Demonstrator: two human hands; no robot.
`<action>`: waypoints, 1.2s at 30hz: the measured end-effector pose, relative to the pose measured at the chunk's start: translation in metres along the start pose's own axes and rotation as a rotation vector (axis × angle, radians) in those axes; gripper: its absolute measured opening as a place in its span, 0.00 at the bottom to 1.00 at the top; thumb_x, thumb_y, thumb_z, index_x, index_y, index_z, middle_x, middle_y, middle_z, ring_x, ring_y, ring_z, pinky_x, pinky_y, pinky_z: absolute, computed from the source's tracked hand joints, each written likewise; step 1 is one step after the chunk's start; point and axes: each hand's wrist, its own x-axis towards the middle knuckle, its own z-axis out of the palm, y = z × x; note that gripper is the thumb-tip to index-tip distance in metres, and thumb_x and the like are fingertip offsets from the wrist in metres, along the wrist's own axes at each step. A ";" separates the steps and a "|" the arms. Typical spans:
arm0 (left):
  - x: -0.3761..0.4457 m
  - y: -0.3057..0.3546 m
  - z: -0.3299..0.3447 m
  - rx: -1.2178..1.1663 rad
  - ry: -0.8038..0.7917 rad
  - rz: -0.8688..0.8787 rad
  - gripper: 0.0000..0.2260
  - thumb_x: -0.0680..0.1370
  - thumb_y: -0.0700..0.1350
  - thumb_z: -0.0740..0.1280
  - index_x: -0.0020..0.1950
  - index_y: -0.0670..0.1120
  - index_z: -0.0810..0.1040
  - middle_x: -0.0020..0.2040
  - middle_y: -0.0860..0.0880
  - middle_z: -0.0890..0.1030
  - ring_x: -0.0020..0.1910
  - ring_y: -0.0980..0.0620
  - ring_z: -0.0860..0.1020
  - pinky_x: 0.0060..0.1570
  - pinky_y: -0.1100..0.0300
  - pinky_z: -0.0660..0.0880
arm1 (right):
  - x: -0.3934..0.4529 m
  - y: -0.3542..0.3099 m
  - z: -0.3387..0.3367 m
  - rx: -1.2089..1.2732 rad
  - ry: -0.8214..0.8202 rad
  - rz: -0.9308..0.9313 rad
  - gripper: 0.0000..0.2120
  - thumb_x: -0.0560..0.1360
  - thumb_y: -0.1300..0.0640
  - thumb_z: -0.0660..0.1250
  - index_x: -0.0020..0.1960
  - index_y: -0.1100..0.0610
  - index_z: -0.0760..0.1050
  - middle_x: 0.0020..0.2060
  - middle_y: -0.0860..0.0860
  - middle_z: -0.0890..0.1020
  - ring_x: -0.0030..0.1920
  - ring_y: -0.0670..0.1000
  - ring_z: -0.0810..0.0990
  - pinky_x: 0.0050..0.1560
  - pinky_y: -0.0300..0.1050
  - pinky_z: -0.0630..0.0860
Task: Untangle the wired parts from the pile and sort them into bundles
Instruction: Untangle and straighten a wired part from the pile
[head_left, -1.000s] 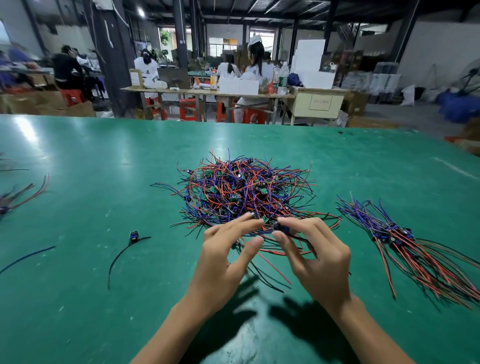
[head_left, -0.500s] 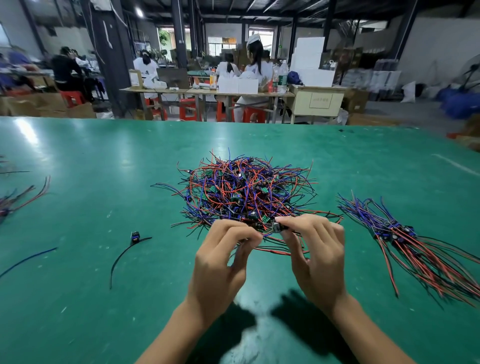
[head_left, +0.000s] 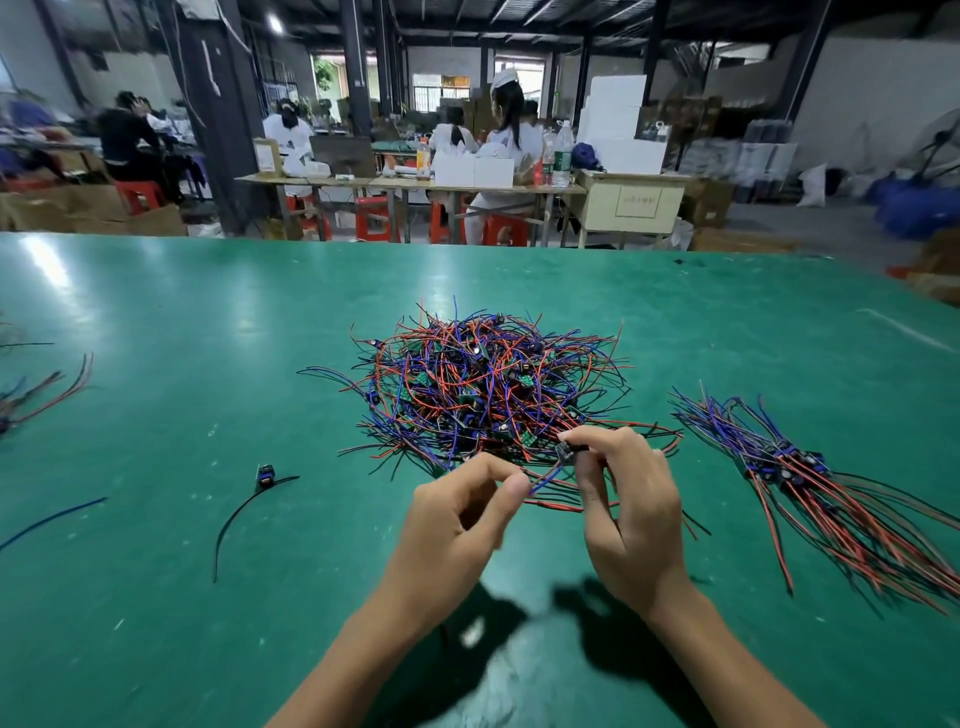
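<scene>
Looking down from the head camera, you see two bare hands over a big green table (head_left: 156, 597). The right hand (head_left: 631, 519) pinches a small dark part (head_left: 564, 453) between its thumb and first finger, and the other fingers curl in. A blue wire (head_left: 545, 479) runs from that part down to the left hand (head_left: 457, 525). The left hand's thumb and first finger are closed on the end of the blue wire, with the rest of the fingers bent. The two hands are near each other but do not touch.

Just past the hands, at 12 o'clock, lies the pile (head_left: 483, 384) of tangled red, blue and black wires with little green boards in it. The held part is at the near edge of the pile. Red wires trail from the pile under the right hand.

At 3 o'clock from the hands lies a bundle (head_left: 810, 483) of wired parts, all lined up the same way, well apart from the pile. At 9 o'clock a single part with a black wire (head_left: 244, 509) lies alone. More loose wires (head_left: 47, 389) lie at the far left edge.

Behind the table, people (head_left: 511, 140) sit on red stools (head_left: 374, 218) at long tables.
</scene>
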 end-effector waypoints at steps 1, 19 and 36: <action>0.001 -0.002 -0.002 0.074 0.045 0.049 0.07 0.80 0.51 0.67 0.45 0.51 0.80 0.29 0.50 0.71 0.28 0.49 0.68 0.30 0.54 0.65 | 0.000 0.000 -0.001 -0.018 -0.004 0.014 0.08 0.81 0.57 0.61 0.57 0.51 0.78 0.46 0.42 0.78 0.46 0.47 0.77 0.49 0.47 0.70; 0.008 -0.005 -0.001 -0.075 -0.021 -0.237 0.09 0.81 0.35 0.65 0.47 0.43 0.84 0.35 0.51 0.83 0.33 0.60 0.75 0.38 0.65 0.69 | -0.006 -0.007 0.013 -0.067 -0.170 -0.022 0.21 0.79 0.61 0.66 0.70 0.49 0.71 0.59 0.45 0.76 0.62 0.43 0.73 0.62 0.42 0.63; 0.011 -0.004 -0.008 -0.343 -0.122 -0.498 0.10 0.79 0.39 0.67 0.45 0.48 0.88 0.31 0.48 0.80 0.21 0.56 0.61 0.22 0.67 0.56 | -0.001 -0.003 0.013 0.750 -0.326 0.761 0.10 0.78 0.49 0.66 0.50 0.52 0.84 0.46 0.51 0.87 0.38 0.46 0.80 0.39 0.35 0.73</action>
